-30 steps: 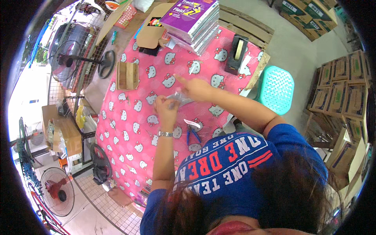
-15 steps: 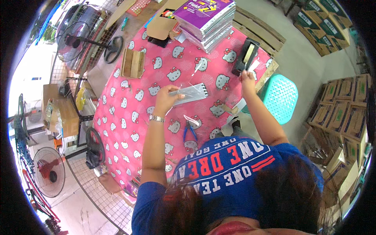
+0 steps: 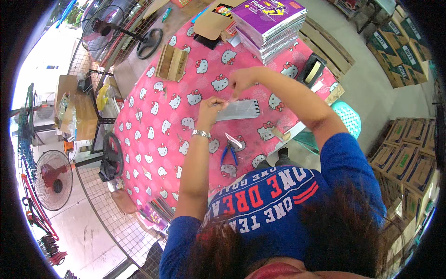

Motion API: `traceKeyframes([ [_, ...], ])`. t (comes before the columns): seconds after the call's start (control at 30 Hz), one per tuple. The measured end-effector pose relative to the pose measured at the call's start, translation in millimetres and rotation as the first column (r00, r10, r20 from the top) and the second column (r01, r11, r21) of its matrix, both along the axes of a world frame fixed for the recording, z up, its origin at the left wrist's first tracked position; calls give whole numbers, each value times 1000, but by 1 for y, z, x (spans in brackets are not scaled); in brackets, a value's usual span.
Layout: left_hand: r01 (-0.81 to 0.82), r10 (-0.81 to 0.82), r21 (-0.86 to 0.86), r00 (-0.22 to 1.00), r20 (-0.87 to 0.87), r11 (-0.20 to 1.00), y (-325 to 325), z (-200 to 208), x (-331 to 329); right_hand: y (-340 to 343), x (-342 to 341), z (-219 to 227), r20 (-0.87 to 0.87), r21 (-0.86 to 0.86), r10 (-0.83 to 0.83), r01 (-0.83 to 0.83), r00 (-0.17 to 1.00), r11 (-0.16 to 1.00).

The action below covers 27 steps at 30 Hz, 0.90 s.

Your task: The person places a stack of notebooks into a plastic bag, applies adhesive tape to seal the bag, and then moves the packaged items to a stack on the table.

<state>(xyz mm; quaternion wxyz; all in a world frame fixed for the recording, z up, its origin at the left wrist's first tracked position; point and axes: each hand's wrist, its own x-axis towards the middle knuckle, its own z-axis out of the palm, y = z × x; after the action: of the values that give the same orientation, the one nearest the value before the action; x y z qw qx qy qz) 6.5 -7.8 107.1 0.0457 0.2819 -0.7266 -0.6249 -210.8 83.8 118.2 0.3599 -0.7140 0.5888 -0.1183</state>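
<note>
Fingers at the left end of a wrapped pad

Left hand (image 3: 211, 109) grips the end of one spiral pad (image 3: 244, 110) in clear film (image 3: 227, 114), over the bench (image 3: 151, 132). Fingers of the right hand (image 3: 244, 79) point down beside it; whether they are closed on the film I cannot tell. Closing the wrap looks like the step in hand; it seems to call for a steady left hand and a flat press. Outward: one pair of pliers (image 3: 229, 152), one tape dispenser (image 3: 312, 70), one wooden block (image 3: 172, 63), one tall stack of books (image 3: 269, 21), uncountable.
</note>
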Motion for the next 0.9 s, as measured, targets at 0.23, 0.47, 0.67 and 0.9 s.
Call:
traceKeyframes([
  [0.23,-101,88,-190,993,-78,976,10,-4,19,53,27,-82,389,225,-445,385,807,895],
  [0.47,-649,658,439,737,158,621,65,-10,27,144,90,-60,383,-487,-511,639,769,596],
  [0.67,-321,495,585,854,-161,745,45,117,-21,95,45,39,855,-243,-450,966,258,92],
  [0.9,-348,356,108,809,-468,931,68,164,30,61,-108,105,987,159,60,917,-148,-365],
])
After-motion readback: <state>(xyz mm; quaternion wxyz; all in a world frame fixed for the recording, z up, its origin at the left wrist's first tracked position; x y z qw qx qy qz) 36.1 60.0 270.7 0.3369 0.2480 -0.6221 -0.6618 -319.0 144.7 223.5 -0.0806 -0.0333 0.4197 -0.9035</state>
